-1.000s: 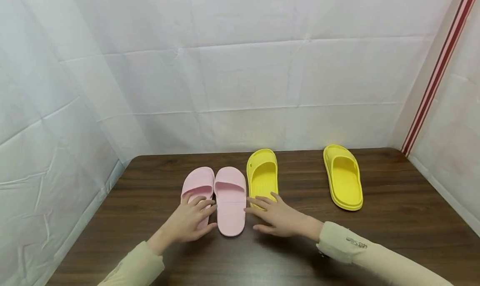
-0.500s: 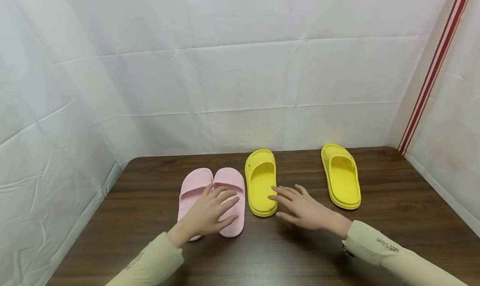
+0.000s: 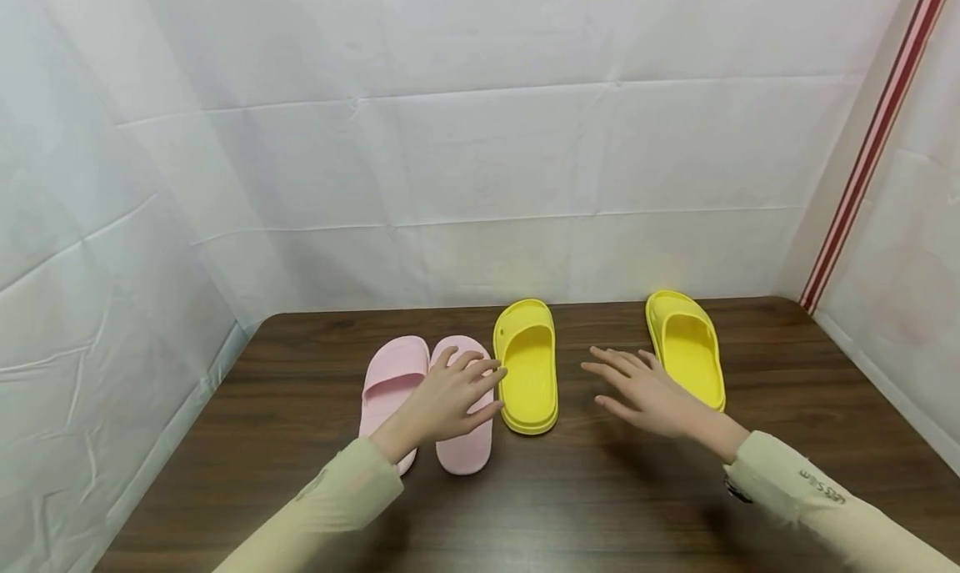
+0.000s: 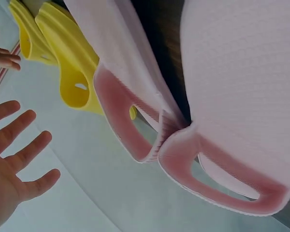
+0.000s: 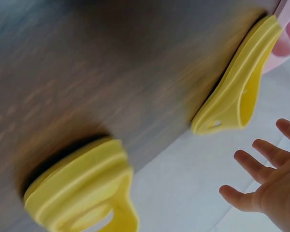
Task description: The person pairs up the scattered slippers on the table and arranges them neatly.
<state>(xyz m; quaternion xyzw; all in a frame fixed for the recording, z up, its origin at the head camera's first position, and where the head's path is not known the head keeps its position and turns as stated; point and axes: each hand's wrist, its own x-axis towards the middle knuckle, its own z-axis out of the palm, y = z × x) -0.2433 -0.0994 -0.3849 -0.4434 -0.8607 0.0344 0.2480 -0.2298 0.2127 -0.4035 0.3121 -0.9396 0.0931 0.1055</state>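
Hands over the slippers, nothing gripped yet.

Your left hand hovers with fingers spread and holding nothing above the right-hand pink foam slipper, which lies touching its pink mate at 9 o'clock. Your right hand is equally spread and empty, between the near yellow rubber slipper and the far yellow rubber slipper at its 1 o'clock. Reach carelessly and your left fingertips could nudge the near yellow one askew, or your sleeve could drag the pink pair apart on the dark wooden table.
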